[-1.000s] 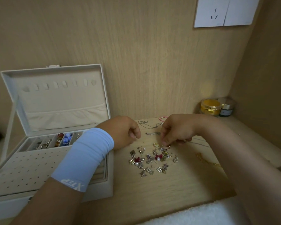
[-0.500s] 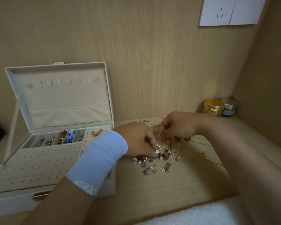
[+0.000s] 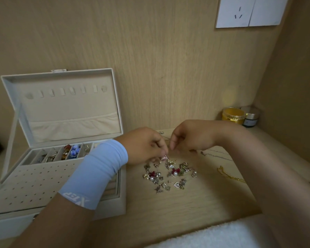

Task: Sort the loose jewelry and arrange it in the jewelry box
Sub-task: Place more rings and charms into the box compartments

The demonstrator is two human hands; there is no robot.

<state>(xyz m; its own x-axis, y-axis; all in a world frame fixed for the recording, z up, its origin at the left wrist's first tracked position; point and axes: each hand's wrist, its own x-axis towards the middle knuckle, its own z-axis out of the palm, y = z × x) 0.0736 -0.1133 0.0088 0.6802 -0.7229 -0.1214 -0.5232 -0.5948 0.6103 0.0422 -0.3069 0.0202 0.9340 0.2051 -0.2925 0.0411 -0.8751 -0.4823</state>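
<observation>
The left hand (image 3: pixel 145 145) pinched a small piece (image 3: pixel 164 157) at the far edge of the loose jewelry (image 3: pixel 168 174) heaped on the desk (image 3: pixel 186 212). The right hand (image 3: pixel 191 136) curled beside it, its hold unclear. Picking out seemed underway; next, the piece needed carrying left into the open jewelry box (image 3: pixel 25 185).

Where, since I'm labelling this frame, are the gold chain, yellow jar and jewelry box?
gold chain (image 3: pixel 230 177): head view, midway along the chain.
yellow jar (image 3: pixel 233 116): head view, its side wall.
jewelry box (image 3: pixel 70 106): head view, inner lining of the open lid.
</observation>
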